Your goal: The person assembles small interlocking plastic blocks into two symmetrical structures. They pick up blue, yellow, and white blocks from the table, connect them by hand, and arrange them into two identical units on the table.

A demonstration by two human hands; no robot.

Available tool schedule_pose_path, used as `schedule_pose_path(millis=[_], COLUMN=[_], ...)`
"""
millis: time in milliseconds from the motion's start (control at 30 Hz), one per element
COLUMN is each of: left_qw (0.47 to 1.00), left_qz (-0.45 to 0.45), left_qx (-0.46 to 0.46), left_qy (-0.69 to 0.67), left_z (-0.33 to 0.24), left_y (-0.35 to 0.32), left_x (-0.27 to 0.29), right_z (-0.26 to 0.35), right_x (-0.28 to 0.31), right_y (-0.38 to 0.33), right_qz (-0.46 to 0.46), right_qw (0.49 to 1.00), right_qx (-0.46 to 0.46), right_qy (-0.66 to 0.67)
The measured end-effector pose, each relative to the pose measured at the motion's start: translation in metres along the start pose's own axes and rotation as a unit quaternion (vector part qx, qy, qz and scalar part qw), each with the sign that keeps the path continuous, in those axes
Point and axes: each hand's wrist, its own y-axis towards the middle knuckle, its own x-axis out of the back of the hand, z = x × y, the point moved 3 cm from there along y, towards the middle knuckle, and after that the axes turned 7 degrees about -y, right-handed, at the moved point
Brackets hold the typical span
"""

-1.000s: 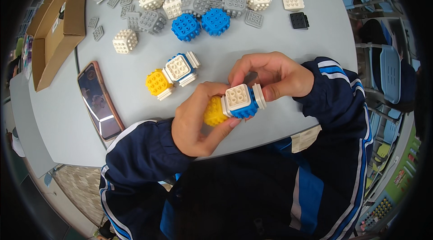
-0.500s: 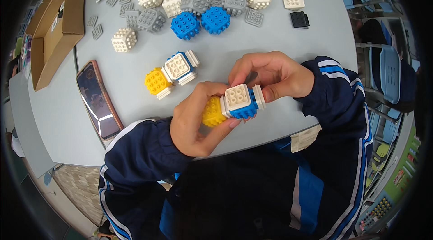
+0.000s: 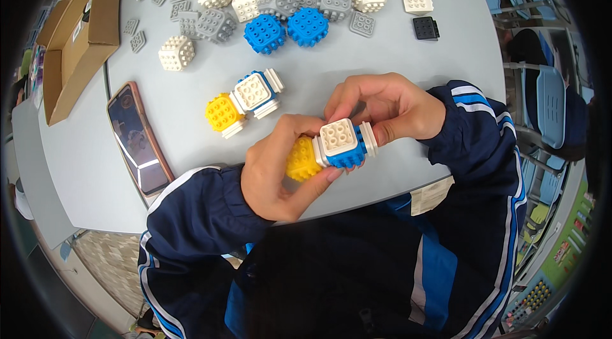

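Note:
Between my two hands, over the table's near edge, is a building-block assembly (image 3: 338,137): a yellow studded block joined by white pieces to a blue one with a white square plate on top. My left hand (image 3: 274,167) is wrapped round the yellow end, covering part of it. At the blue end, my right hand (image 3: 389,108) pinches a white piece with thumb and fingers. Just beyond lies a similar block assembly (image 3: 245,102), also yellow, white and blue, resting on the table.
Loose blue blocks (image 3: 264,34), grey blocks (image 3: 217,25) and white blocks (image 3: 176,53) lie along the far side. A phone (image 3: 139,138) and an open cardboard box (image 3: 81,36) are at the left. A white block (image 3: 417,2) and a black block (image 3: 425,28) sit far right.
Both hands keep their grip on the block assembly and stay almost in place. The view has shifted very slightly.

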Motion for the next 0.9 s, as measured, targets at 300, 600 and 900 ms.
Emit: schedule_pose_path(millis=[300, 600, 900], left_qw=[1.000, 1.000, 0.994], left_qz=[0.015, 0.030, -0.067], left_qx=[0.006, 0.006, -0.055], left_qy=[-0.003, 0.006, -0.060], left_z=[-0.001, 0.000, 0.014], left_y=[0.000, 0.000, 0.003], left_x=[0.000, -0.002, 0.001], right_z=[0.002, 0.003, 0.007], right_x=[0.000, 0.001, -0.001], right_y=[0.000, 0.002, 0.001], right_qz=[0.008, 0.025, -0.006], right_qw=[1.000, 0.999, 0.992], right_qx=[0.007, 0.009, 0.121], right_qy=[-0.017, -0.031, -0.018])
